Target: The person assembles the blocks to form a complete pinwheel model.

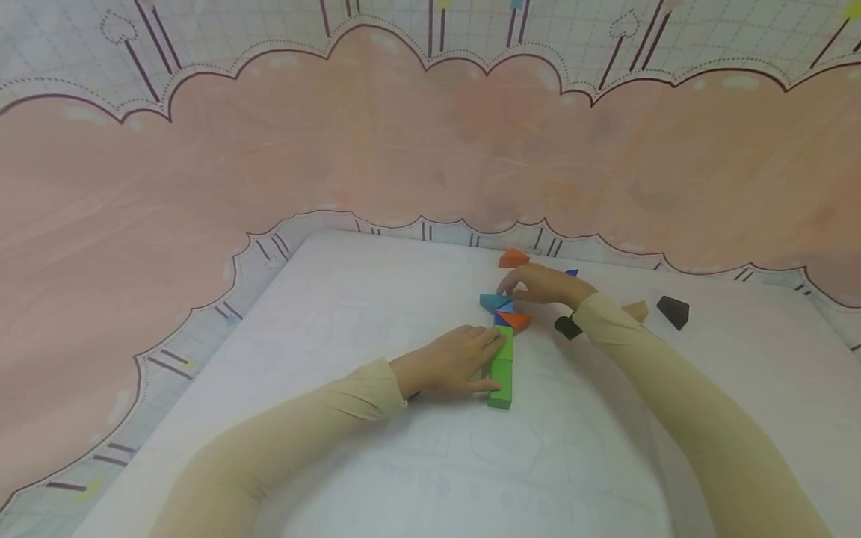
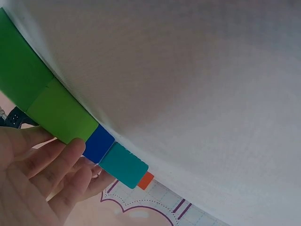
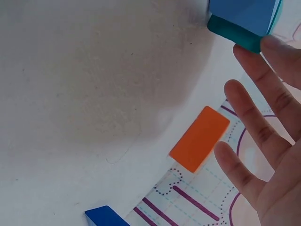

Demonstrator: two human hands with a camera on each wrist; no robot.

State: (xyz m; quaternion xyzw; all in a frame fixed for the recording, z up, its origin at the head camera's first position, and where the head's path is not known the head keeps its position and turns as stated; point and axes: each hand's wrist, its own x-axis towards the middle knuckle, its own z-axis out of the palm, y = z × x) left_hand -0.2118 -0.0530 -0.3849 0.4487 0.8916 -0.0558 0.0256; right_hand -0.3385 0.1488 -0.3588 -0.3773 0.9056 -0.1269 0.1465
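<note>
My left hand (image 1: 457,362) rests along two green blocks (image 1: 500,381) set end to end, thumb on the nearer one and fingers on the farther one. Beyond them the row continues with a dark blue block (image 2: 99,143), an orange triangular block (image 1: 516,321), a light blue block (image 3: 242,14) and a teal block (image 1: 493,301). At its far end my right hand (image 1: 541,284) touches the teal block's upper edge with thumb and index fingertips. The other right fingers are spread and nearly straight in the right wrist view.
Behind the row lies a separate orange block (image 1: 514,258). A blue block (image 1: 572,273) shows past my right hand. Near my right sleeve lie a black block (image 1: 568,328), a tan block (image 1: 635,310) and another black block (image 1: 674,311). Patterned cloth (image 1: 403,149) borders the white table (image 1: 336,299).
</note>
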